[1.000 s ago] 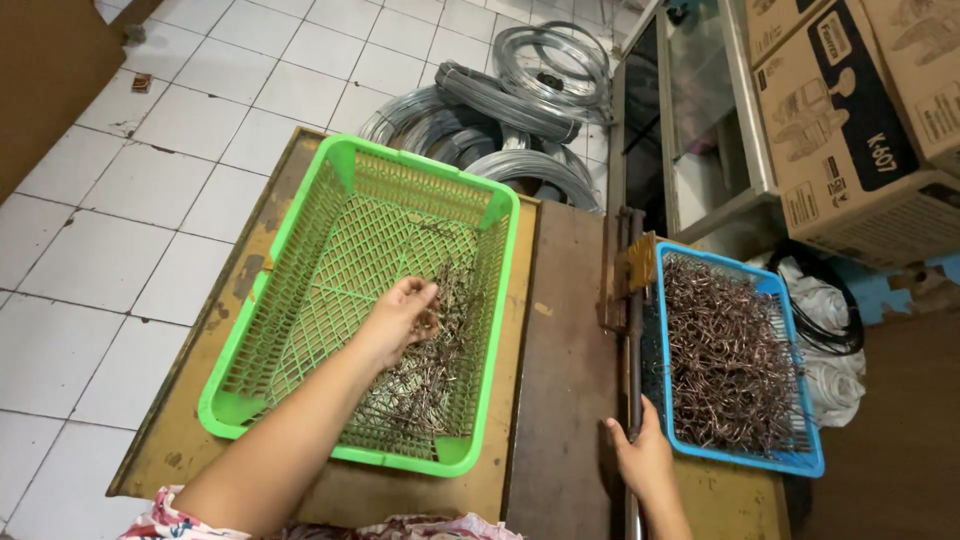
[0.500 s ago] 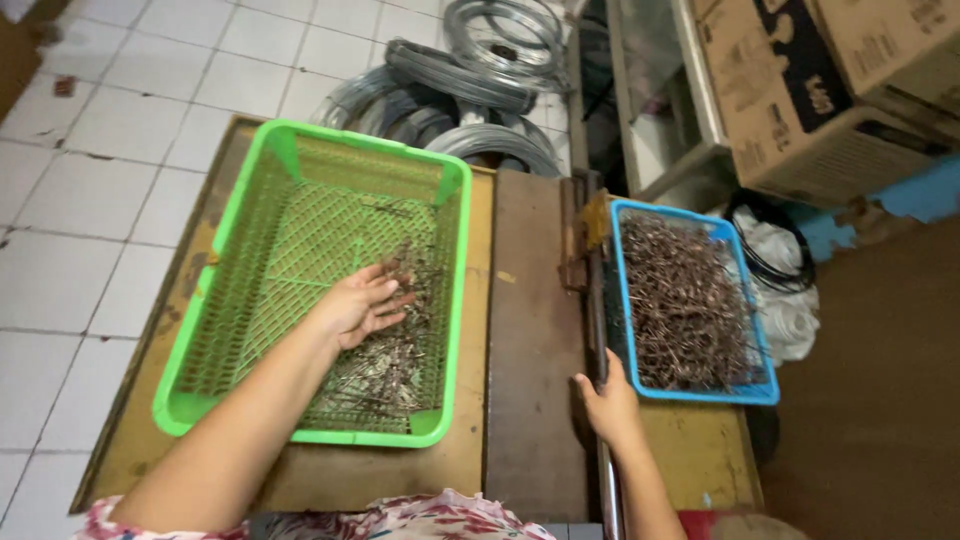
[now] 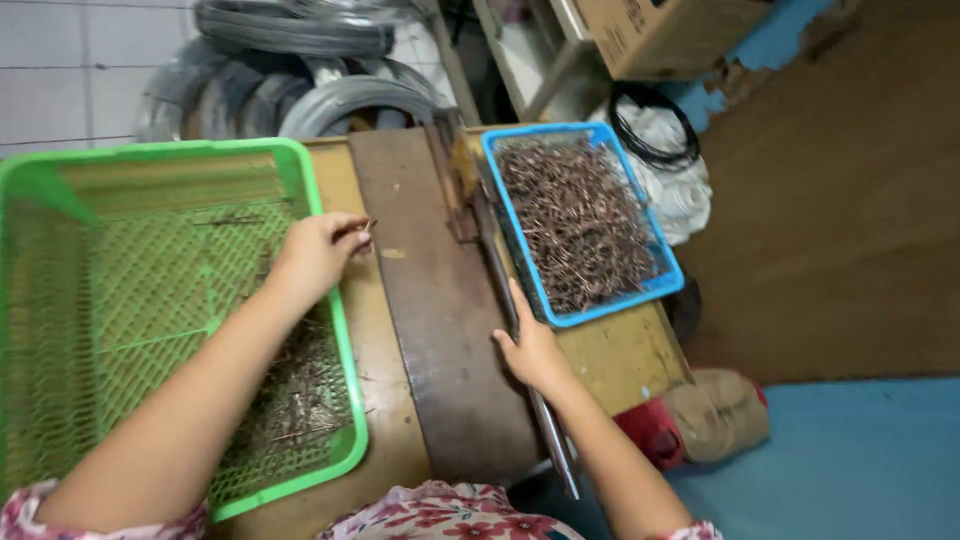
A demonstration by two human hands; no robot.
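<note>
Wire pieces [image 3: 362, 230] pinched in your left hand [image 3: 318, 252] point toward the counter's [image 3: 375, 330] far right; your right hand [image 3: 535, 350] grips the long metal lever [image 3: 505, 300], running near-to-far.

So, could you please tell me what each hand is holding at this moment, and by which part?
The left hand pinches a small bunch of thin brown wire pieces by one end, above the green basket's rim. The right hand grips the long metal lever partway along.
</note>
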